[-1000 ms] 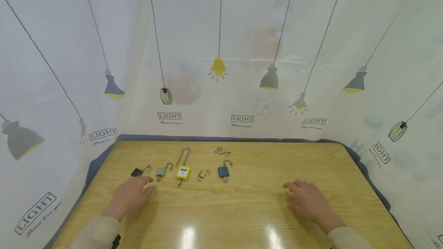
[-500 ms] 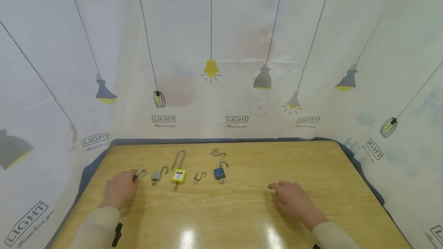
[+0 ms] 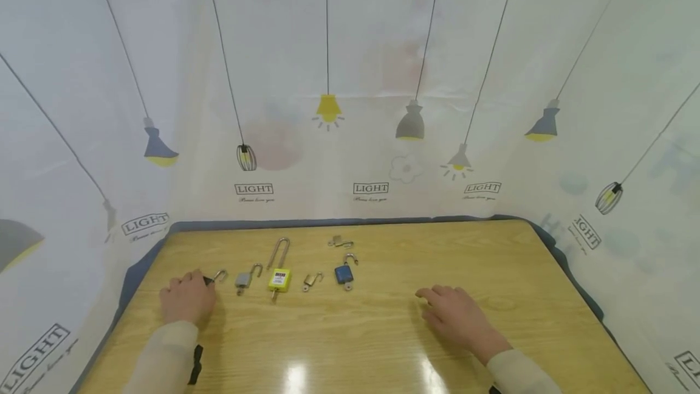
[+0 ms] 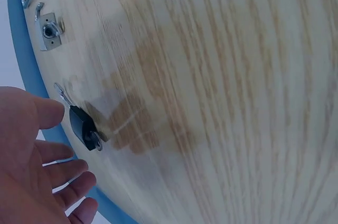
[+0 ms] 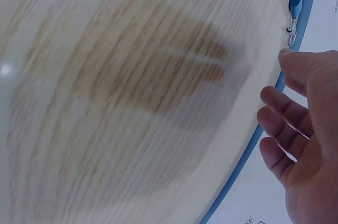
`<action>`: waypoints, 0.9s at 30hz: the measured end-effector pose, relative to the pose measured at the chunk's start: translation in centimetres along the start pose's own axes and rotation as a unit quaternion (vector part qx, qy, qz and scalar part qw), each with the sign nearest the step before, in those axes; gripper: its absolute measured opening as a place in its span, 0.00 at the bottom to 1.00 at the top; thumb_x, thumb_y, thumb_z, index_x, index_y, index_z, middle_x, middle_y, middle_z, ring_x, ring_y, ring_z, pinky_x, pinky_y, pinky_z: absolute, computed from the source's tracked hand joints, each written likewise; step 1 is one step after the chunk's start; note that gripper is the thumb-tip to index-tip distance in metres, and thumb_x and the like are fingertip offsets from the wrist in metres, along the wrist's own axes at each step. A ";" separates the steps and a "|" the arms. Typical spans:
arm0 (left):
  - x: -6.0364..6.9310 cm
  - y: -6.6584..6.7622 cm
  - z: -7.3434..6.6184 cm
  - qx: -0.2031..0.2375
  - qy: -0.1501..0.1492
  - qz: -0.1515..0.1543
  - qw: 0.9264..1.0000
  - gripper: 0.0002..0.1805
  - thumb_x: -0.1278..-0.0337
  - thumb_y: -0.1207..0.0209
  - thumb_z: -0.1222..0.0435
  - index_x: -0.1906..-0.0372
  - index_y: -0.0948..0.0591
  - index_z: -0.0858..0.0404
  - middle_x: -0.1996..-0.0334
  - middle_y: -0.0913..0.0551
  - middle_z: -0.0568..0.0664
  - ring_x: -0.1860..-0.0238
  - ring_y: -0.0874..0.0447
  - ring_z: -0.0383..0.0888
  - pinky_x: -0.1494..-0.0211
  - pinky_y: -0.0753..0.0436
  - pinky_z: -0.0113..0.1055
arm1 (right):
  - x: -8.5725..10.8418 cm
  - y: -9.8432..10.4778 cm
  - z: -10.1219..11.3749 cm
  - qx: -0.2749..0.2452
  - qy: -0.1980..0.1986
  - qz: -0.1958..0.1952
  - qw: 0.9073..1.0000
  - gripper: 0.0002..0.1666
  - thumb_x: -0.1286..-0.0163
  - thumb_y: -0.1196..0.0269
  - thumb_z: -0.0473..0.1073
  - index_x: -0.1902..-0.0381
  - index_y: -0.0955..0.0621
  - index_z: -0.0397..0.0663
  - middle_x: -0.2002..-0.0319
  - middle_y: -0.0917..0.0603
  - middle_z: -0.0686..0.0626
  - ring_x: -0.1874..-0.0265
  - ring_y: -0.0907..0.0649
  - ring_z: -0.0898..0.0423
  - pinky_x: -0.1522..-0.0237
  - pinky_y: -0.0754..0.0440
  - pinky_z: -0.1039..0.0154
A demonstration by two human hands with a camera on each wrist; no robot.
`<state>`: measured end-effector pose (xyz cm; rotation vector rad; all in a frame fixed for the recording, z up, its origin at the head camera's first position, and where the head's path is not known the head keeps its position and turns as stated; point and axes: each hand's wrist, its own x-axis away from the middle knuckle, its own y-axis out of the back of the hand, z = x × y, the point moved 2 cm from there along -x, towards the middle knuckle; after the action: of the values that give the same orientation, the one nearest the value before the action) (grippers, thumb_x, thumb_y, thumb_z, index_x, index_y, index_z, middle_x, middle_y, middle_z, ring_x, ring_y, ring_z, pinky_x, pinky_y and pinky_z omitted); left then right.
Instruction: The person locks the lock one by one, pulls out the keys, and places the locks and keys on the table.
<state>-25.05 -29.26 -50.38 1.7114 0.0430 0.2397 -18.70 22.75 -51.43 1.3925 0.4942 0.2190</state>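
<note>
A black padlock [image 4: 83,128] with a raised shackle lies on the wooden table. Beside it is my left hand [image 3: 187,298], thumb and fingers spread apart; the left wrist view shows nothing held between them. In the head view the hand partly hides that padlock's body. To its right lie a grey padlock [image 3: 243,280], a yellow padlock [image 3: 279,281] with a long shackle, a small brass padlock [image 3: 310,281] and a blue padlock [image 3: 344,274], all with shackles out. My right hand [image 3: 456,318] hovers over the table's right half, fingers loosely bent around nothing.
Another small padlock [image 3: 340,241] lies behind the blue one. The wooden table [image 3: 350,339] has a dark blue border along its back and sides. A white curtain [image 3: 306,29] printed with hanging lamps surrounds the table on three sides.
My left hand has reached left and forward to the black padlock, its fingers now around the body's near side. The head view has shifted slightly; the right hand stays over the table's right half.
</note>
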 end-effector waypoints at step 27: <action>-1.2 -2.3 0.6 0.025 0.038 -0.086 0.995 0.19 0.31 0.47 0.61 0.47 0.24 0.73 0.51 0.23 0.74 0.49 0.29 0.70 0.49 0.30 0.66 | -0.2 -0.2 0.3 0.008 0.003 0.008 1.000 0.19 0.34 0.35 0.48 0.47 0.20 0.55 0.59 0.16 0.55 0.62 0.18 0.57 0.61 0.23 0.57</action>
<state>-25.83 -29.64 -52.90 1.7362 0.2532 0.1760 -18.81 22.36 -51.54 1.4114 0.4904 0.2320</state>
